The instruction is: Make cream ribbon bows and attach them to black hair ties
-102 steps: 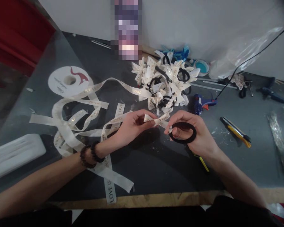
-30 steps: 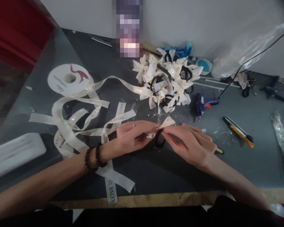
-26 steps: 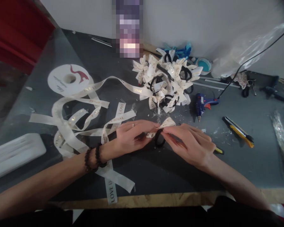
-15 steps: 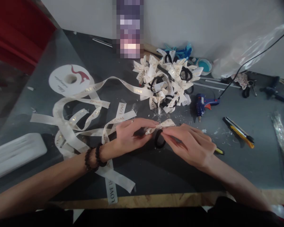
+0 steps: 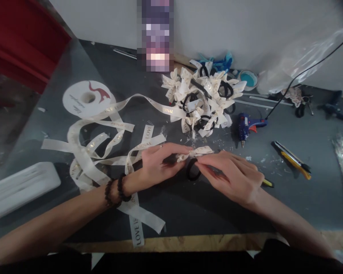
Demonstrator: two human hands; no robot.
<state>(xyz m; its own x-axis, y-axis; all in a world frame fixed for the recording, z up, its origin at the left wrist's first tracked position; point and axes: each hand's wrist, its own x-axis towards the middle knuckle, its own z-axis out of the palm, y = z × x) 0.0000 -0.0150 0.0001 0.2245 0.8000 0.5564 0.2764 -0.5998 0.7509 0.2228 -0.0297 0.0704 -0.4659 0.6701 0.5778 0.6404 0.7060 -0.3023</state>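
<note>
A small cream ribbon bow with a black hair tie hanging under it is between my two hands. My left hand, with dark beaded bracelets at the wrist, pinches the bow's left side. From the right, my right hand pinches the bow near its knot, by the top of the hair tie. Just beyond the hands lies a pile of similar bows on black hair ties. Loose printed ribbon winds across the table beneath and left of my left arm.
A white ribbon spool lies at the left, above a white plastic case. On the right are a blue glue gun with a black cord and a yellow cutter. A roll of teal tape sits near the wall.
The whole view has shifted slightly, so the table items appear a little further right. Both hands keep their hold on the bow, with hardly any other movement.
</note>
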